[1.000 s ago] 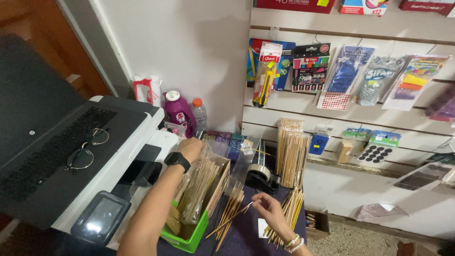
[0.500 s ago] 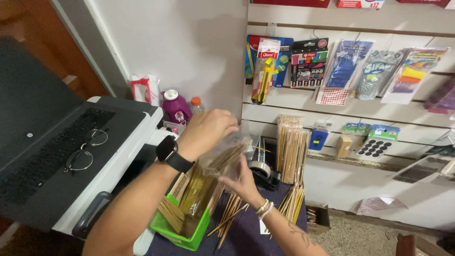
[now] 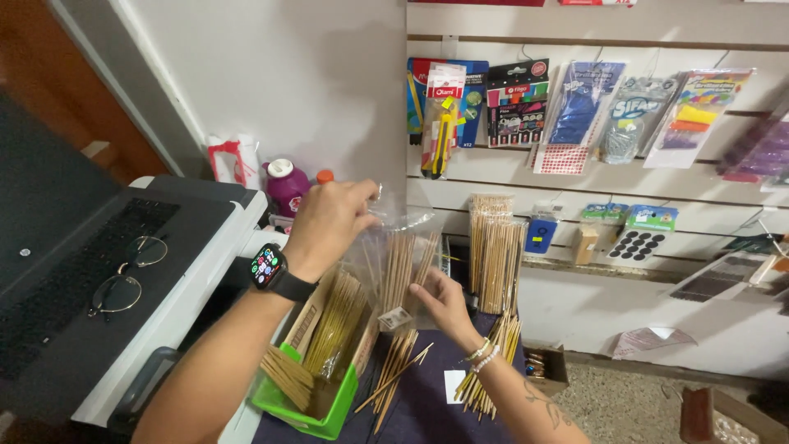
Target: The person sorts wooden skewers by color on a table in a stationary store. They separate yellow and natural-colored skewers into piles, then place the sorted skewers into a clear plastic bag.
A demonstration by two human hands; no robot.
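Raised since the earlier frame: clear plastic bag of thin wooden sticks, now upright at centre above the table. Left hand pinches its top edge shut; right hand presses flat against its lower side. Judged part done: this bag is filled, unsealed. Left to bag: loose wooden sticks on dark cloth, near. Left: green plastic bin of bagged sticks. Behind: grey tape dispenser, partly hidden. Far left: wire-rimmed glasses.
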